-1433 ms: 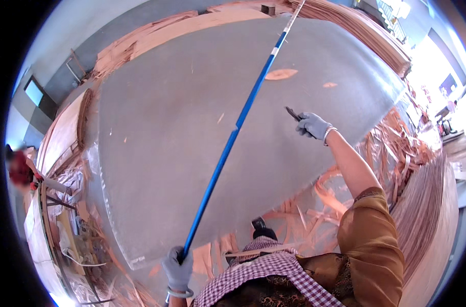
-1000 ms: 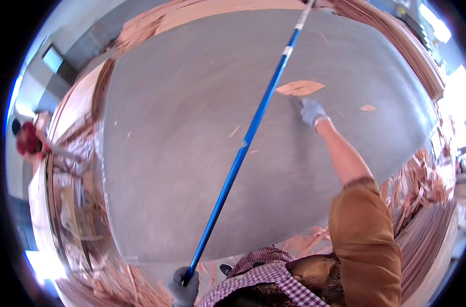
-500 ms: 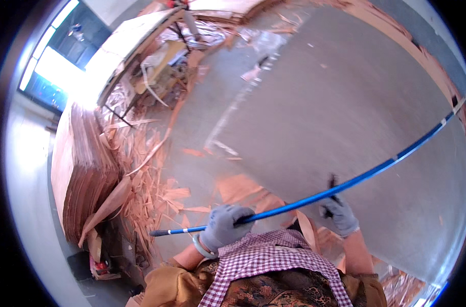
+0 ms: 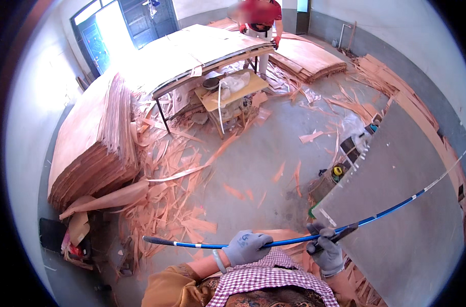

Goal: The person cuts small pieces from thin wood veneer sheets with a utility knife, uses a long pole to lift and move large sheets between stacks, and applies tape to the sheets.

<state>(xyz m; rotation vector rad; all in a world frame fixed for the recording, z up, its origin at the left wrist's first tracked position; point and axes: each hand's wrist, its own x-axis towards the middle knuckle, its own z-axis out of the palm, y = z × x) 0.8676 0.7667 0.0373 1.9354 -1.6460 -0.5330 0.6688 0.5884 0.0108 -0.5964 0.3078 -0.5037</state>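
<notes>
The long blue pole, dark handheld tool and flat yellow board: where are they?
Long blue pole (image 4: 294, 240): head view, on its blue shaft.
Dark handheld tool (image 4: 346, 233): head view, on its outer end.
Flat yellow board (image 4: 246, 91): head view, on its bare top surface.

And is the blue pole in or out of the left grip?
In: the left grip, gloved, is closed around the blue pole, its dark end sticking out on the left.

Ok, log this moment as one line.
gray-gloved left hand: gripping long slim blue pole | gray-gloved right hand: at the pole, holding dark narrow tool | picture right: large flat gray panel
</notes>
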